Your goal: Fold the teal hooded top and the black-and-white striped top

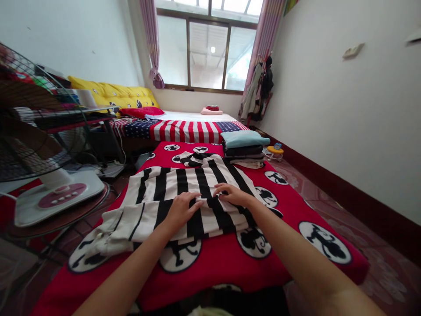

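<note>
A black-and-white striped shirt lies spread over a red patterned cloth, its near part turned up in a fold across the middle. My left hand holds that fold's edge, thumb on the near side and fingers on the far side. Just to the right, my right hand has its bent fingers closed on the same edge. A small gap of fabric shows between the two hands. The shirt's far end is bunched, and its left part hangs in loose wrinkles.
A stack of folded clothes with a light blue piece on top sits at the far right of the red cloth. On the left stands a fan. Behind are a bed with a flag-pattern cover and a yellow stool.
</note>
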Demonstrator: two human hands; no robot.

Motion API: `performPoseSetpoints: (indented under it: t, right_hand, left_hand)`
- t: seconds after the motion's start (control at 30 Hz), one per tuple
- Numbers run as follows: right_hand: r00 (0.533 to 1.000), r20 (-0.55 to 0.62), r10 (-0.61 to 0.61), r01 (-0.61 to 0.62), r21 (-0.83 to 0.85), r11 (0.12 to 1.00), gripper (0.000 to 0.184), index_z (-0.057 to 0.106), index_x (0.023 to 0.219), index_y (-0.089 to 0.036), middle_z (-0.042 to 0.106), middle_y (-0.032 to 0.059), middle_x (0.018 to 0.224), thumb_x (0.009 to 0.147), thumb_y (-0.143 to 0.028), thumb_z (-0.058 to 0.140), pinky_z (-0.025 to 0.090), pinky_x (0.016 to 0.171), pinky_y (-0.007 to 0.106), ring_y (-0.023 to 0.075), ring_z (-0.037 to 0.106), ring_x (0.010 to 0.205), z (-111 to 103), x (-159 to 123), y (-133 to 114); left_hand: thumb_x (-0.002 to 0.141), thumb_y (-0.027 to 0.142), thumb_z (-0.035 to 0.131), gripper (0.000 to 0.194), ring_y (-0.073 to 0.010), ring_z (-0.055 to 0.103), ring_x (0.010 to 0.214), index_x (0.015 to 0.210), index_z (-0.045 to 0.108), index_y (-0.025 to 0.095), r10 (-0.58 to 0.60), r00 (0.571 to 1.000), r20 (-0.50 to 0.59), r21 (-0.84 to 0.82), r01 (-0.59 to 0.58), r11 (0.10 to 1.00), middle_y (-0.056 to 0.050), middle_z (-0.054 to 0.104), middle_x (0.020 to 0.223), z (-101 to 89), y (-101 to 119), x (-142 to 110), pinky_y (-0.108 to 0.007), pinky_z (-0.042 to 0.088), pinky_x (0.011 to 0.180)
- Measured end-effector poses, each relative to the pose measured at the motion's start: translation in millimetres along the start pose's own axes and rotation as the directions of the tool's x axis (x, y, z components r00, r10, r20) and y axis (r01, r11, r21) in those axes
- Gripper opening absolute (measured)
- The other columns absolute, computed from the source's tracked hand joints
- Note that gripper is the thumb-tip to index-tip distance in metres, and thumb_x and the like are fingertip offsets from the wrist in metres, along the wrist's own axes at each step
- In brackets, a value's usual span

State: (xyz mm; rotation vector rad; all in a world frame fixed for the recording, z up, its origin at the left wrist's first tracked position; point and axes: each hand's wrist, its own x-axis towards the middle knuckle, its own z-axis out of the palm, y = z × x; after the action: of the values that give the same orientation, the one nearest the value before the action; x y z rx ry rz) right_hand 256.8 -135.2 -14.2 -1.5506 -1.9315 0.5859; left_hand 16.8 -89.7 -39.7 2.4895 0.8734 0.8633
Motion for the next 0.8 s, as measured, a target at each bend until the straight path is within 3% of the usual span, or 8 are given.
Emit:
performPoseSetpoints:
  t: [0.17, 0.27, 0.37, 0.47, 0.6, 0.67, 0.8]
  right_hand:
    - [0.978, -0.165, 0.128, -0.137, -0.041, 0.99, 0.017, 0.07, 0.086, -0.017, 0.07, 0.0008, 0.084, 0.077, -0.014, 0.055, 0.048, 0.078, 0.026, 0.0163, 0.064, 0.082, -2.2, 14.1, 9.6]
    - [0.939, -0.294, 0.179, -0.21, -0.076, 0.975, 0.015, 0.067, 0.087, -0.017, 0.069, 0.0016, 0.083, 0.079, -0.016, 0.055, 0.046, 0.075, 0.024, 0.0159, 0.062, 0.081, -1.1, 23.7, 13.7]
    - [0.894, -0.393, 0.215, -0.285, -0.13, 0.95, 0.016, 0.065, 0.092, -0.02, 0.069, 0.0021, 0.083, 0.078, -0.015, 0.058, 0.044, 0.074, 0.025, 0.0167, 0.062, 0.081, 9.5, 27.3, 16.9]
    - [0.855, -0.454, 0.251, -0.36, -0.169, 0.918, 0.011, 0.066, 0.088, -0.02, 0.069, 0.0048, 0.087, 0.08, -0.018, 0.059, 0.043, 0.075, 0.027, 0.0182, 0.062, 0.084, 26.1, 25.3, 22.5]
    - [0.813, -0.502, 0.295, -0.429, -0.176, 0.886, 0.008, 0.067, 0.081, -0.018, 0.069, 0.0075, 0.096, 0.082, -0.02, 0.059, 0.042, 0.078, 0.026, 0.0184, 0.062, 0.09, 33.4, 25.6, 28.4]
    - [0.802, -0.504, 0.32, -0.455, -0.168, 0.875, 0.009, 0.068, 0.081, -0.019, 0.071, 0.0052, 0.092, 0.08, -0.017, 0.059, 0.042, 0.076, 0.024, 0.0167, 0.063, 0.087, 24.2, 25.5, 28.4]
    - [0.782, -0.525, 0.337, -0.491, -0.185, 0.851, 0.015, 0.07, 0.089, -0.022, 0.072, 0.0023, 0.092, 0.083, -0.024, 0.057, 0.042, 0.071, 0.024, 0.0162, 0.064, 0.084, -8.7, 8.9, 24.3]
  left_hand:
    - [0.086, 0.033, 0.06, 0.017, -0.0223, 0.066, 0.087, 0.098, 0.066, 0.022, -0.041, 0.992, -0.119, 0.012, 0.043, 0.999, -0.004, 0.072, 0.094, -5.8, -5.7, 7.4, -0.033, 0.047, 0.081]
    - [0.085, 0.029, 0.061, 0.018, -0.0244, 0.065, 0.09, 0.1, 0.065, 0.022, -0.054, 0.977, -0.207, 0.137, 0.084, 0.987, -0.005, 0.071, 0.095, -4.0, -3.9, 16.6, -0.035, 0.047, 0.082]
    - [0.081, 0.017, 0.061, 0.023, -0.029, 0.062, 0.098, 0.103, 0.066, 0.02, 0.016, 0.977, -0.214, 0.337, 0.058, 0.94, -0.009, 0.068, 0.101, 4.4, -5.0, 22.7, -0.042, 0.045, 0.087]
    - [0.082, 0.008, 0.054, 0.025, -0.0301, 0.058, 0.108, 0.099, 0.069, 0.019, 0.151, 0.973, -0.174, 0.338, -0.086, 0.937, -0.012, 0.065, 0.111, 15.4, -7.4, 21.2, -0.046, 0.044, 0.093]
    - [0.091, 0.012, 0.047, 0.026, -0.0194, 0.063, 0.102, 0.106, 0.067, 0.018, 0.308, 0.951, -0.023, -0.011, -0.308, 0.951, -0.008, 0.067, 0.111, 28.0, -1.2, 16.4, -0.033, 0.049, 0.094]
    - [0.092, 0.015, 0.047, 0.028, -0.0183, 0.063, 0.106, 0.114, 0.065, 0.018, 0.317, 0.947, 0.039, -0.092, -0.313, 0.945, -0.008, 0.066, 0.116, 32.8, 6.0, 18.3, -0.031, 0.049, 0.095]
    - [0.094, 0.021, 0.046, 0.033, -0.0213, 0.058, 0.117, 0.124, 0.06, 0.018, 0.288, 0.951, 0.113, -0.047, -0.285, 0.957, -0.009, 0.061, 0.129, 41.3, 19.1, 31.6, -0.035, 0.046, 0.102]
